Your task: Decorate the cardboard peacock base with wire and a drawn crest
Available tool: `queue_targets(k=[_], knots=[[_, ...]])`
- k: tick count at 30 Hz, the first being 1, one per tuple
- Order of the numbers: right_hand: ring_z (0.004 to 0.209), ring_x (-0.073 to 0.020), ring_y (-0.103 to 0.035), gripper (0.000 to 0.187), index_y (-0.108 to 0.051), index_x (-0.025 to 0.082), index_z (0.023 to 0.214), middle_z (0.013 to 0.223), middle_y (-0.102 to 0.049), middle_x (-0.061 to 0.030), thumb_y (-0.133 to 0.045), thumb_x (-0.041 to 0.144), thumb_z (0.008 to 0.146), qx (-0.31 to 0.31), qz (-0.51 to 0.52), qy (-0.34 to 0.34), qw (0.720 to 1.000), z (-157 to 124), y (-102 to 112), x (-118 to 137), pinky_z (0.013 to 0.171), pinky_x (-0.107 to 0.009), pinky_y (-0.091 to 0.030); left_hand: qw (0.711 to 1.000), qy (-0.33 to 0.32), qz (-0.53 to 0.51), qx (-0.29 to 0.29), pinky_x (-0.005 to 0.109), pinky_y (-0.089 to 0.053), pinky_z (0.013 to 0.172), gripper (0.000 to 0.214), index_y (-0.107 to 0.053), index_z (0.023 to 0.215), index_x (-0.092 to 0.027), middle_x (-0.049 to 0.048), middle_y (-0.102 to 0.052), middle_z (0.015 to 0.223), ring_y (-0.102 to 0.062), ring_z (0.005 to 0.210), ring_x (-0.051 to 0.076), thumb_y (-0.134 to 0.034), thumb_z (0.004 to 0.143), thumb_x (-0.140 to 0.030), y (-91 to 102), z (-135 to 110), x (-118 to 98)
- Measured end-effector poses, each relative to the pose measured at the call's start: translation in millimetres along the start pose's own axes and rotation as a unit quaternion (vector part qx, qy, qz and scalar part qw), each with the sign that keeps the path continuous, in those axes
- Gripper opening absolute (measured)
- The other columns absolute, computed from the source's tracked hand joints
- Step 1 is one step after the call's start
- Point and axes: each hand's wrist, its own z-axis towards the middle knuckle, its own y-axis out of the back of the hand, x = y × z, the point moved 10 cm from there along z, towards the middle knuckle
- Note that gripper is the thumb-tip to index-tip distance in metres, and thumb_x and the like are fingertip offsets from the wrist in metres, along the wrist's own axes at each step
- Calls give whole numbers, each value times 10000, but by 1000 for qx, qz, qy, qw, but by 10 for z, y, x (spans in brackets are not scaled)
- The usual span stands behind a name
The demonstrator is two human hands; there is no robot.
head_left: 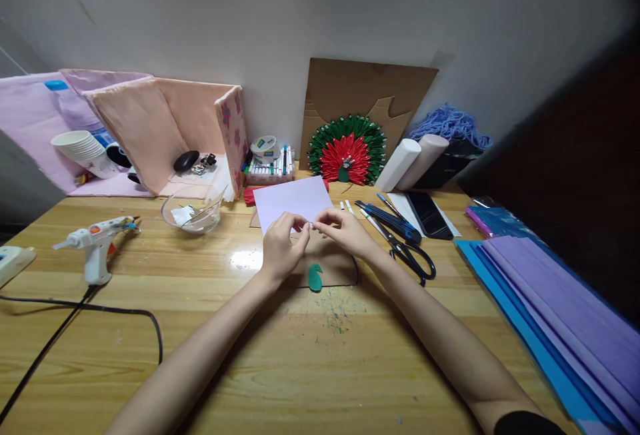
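My left hand (283, 246) and my right hand (346, 231) meet over the middle of the table, fingertips pinched close together. Something tiny is between them, too small to name. Under my hands lies a brown cardboard piece (333, 268) with a dark edge. A green bird-shaped cutout (315, 278) rests at its near edge, below my fingers. Just beyond my hands is a pale lilac sheet (293, 198). A red and green peacock-like fan (346, 155) leans against an upright cardboard sheet (370, 95) at the back.
Left stand a glue gun (97, 248) with its cable and a clear bowl (195, 212) of scraps. Scissors (407, 255), a utility knife (390, 220) and a phone (429, 215) lie right of my hands. Purple and blue sheets (560, 308) cover the right edge. Markers (270, 167) stand behind.
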Motion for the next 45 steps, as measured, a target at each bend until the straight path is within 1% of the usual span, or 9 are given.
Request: queue_targets(k=[5, 12, 16, 22, 28, 33, 36, 39, 45], knots=[[611, -109, -475, 269, -592, 173, 724, 704, -564, 1, -668, 430, 698, -24, 62, -20, 998, 16, 31, -33, 594, -251, -407, 999, 24, -32, 7, 280, -436, 704, 79, -556, 796, -184, 16, -594, 776, -552, 741, 140, -511, 841, -230, -23, -4, -18], [580, -83, -451, 250, -624, 158, 720, 678, -563, 15, -706, 388, 667, -2, 163, -77, 984, -23, -62, -151, 583, -238, -378, 996, 68, -65, 1, 277, -449, 708, 122, -588, 793, -180, 18, -621, 782, -570, 749, 138, -523, 844, -270, -19, 0, 28], [600, -94, -473, 256, -632, 153, 716, 696, -589, 0, -708, 390, 659, -2, 133, -69, 989, -23, -47, -114, 593, -245, -389, 997, 59, -57, 8, 278, -456, 720, 126, -610, 848, -184, 23, -643, 824, -585, 770, 142, -528, 846, -279, -6, 14, 13], [610, -114, -494, 251, -606, 157, 701, 685, -585, -10, -677, 396, 680, -21, 45, -39, 998, -28, 40, 5, 599, -258, -404, 998, -30, 54, 33, 304, -437, 762, 146, -632, 901, -199, 37, -659, 875, -586, 816, 166, -510, 858, -268, 5, 33, -166], [679, -143, -541, 198, -582, 166, 696, 711, -603, -21, -636, 356, 718, -44, -15, -4, 999, -37, 83, 75, 666, -285, -434, 992, -68, 105, 22, 306, -417, 750, 162, -638, 870, -191, 42, -668, 845, -593, 824, 174, -500, 863, -276, 15, 21, -211], [674, -141, -540, 224, -574, 172, 699, 709, -607, -18, -631, 386, 731, -39, -13, 4, 999, -52, 50, 100, 650, -280, -436, 991, -75, 114, 3, 303, -400, 733, 159, -642, 853, -194, 36, -673, 819, -592, 787, 167, -505, 856, -273, 39, 9, -223], [662, -134, -528, 233, -572, 172, 703, 702, -598, -12, -639, 394, 729, -32, 4, 1, 999, -66, 33, 124, 641, -273, -427, 992, -70, 107, -6, 297, -398, 717, 151, -638, 819, -193, 27, -664, 777, -583, 752, 159, -514, 849, -274, 60, 6, -230], [632, -122, -504, 247, -589, 165, 714, 698, -588, -11, -652, 404, 722, -19, 18, -11, 1000, -79, 21, 153, 614, -263, -411, 996, -48, 77, -11, 292, -409, 709, 147, -634, 792, -192, 18, -647, 737, -570, 714, 150, -524, 842, -277, 83, 12, -204], [598, -103, -476, 284, -632, 161, 724, 683, -574, 2, -695, 434, 676, 3, 75, -50, 996, -78, 9, 113, 602, -256, -406, 999, -7, -37, -23, 285, -448, 710, 135, -639, 804, -187, 25, -657, 780, -577, 716, 141, -540, 838, -272, 120, 36, -172]])
